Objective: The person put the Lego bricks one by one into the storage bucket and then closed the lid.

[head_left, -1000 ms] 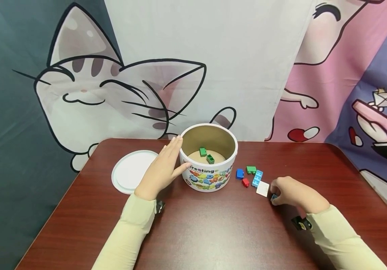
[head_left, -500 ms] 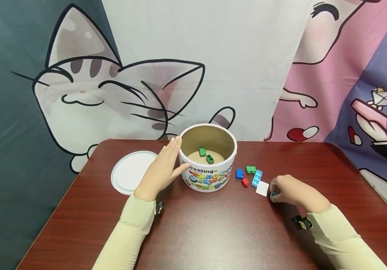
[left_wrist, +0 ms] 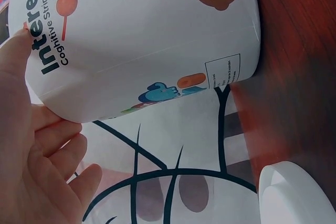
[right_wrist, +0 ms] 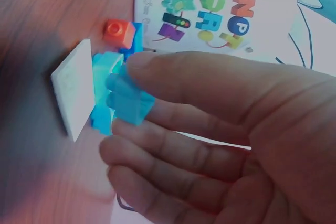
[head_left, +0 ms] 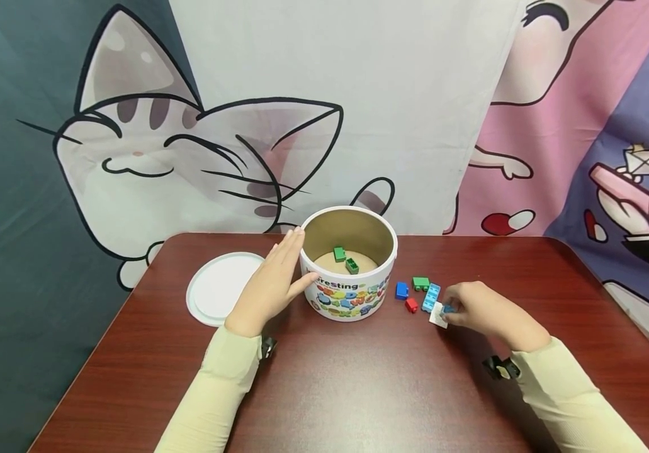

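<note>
While only the head view sees inside the tub (head_left: 352,302), the right hand (head_left: 488,314) pinches a blue brick (right_wrist: 127,100), left hand (head_left: 269,286) outstretched.

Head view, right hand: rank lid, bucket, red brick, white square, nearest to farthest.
From the right hand:
1. White square: just left of the hand, on the table.
2. Red brick: left of the white square.
3. Bucket: left of the red brick.
4. Lid: farthest left, beyond the bucket.
</note>
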Motion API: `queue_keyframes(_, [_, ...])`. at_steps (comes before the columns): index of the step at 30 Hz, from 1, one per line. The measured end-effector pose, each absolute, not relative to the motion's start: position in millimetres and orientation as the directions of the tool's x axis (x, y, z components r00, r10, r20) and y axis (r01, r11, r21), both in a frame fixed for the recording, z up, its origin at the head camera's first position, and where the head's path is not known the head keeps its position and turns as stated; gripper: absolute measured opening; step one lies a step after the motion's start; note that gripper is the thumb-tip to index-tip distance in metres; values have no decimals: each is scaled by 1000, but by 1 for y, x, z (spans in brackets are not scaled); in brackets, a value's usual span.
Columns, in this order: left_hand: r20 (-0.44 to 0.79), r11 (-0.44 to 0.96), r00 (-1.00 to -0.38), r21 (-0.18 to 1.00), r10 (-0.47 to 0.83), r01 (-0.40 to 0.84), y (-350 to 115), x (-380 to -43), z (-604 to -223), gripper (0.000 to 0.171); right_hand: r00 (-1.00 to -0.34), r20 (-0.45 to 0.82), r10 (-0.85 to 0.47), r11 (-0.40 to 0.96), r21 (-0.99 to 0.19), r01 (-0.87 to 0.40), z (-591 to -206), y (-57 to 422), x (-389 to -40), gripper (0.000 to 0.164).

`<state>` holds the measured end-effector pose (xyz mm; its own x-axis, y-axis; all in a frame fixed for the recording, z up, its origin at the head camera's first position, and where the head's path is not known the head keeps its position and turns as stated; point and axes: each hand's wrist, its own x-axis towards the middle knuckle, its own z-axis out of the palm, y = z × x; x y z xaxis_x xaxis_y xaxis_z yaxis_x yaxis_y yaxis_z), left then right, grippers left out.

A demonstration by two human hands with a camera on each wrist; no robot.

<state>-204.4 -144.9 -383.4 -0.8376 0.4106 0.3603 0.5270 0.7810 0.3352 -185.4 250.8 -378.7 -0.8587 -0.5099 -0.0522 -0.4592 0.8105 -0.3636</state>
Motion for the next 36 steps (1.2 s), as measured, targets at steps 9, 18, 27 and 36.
queue_keyframes(9, [361, 780, -836, 334, 412, 529, -145, -205, -383, 81, -865, 87, -493, 793, -363, -489, -371, 238, -190, 20])
queue_keyframes(18, [344, 791, -846, 329, 408, 515, -145, -205, -382, 82, -847, 245, -472, 738, -416, -532, -360, 226, -188, 17])
queue_keyframes(27, [345, 791, -845, 328, 409, 517, -145, -205, -382, 82, -810, 436, -392, 694, -438, -572, -349, 210, -188, 15])
queue_keyframes(36, [350, 790, -842, 326, 410, 520, -145, -205, -383, 82, -804, 505, -314, 659, -493, -567, -336, 188, -194, 23])
